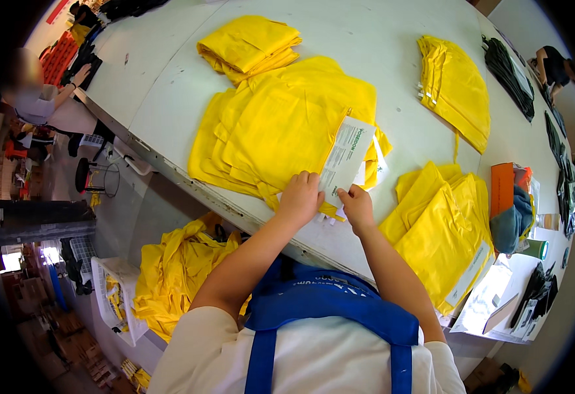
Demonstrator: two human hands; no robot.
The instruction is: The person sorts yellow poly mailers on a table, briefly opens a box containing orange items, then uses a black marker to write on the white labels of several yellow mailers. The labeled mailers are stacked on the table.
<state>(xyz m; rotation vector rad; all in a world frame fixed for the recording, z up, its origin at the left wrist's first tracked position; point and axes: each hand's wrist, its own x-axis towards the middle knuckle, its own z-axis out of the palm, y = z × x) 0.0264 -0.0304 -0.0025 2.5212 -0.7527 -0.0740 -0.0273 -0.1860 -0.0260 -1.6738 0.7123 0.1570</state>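
Head view, mid-frame: the right hand [357, 205] pinches a printed card [348, 152]. The left hand [301, 196] touches folded yellow garments [271, 125], grip unclear.

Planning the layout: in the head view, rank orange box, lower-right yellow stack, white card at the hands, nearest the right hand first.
1. White card: at the right hand.
2. Lower-right yellow stack: right of the hand.
3. Orange box: farther right.

We had the cloth stack [281, 125] before us on the table [383, 49] — a bundle [248, 41] behind, a pile [435, 223] to its right, a box [501, 189] farther right.
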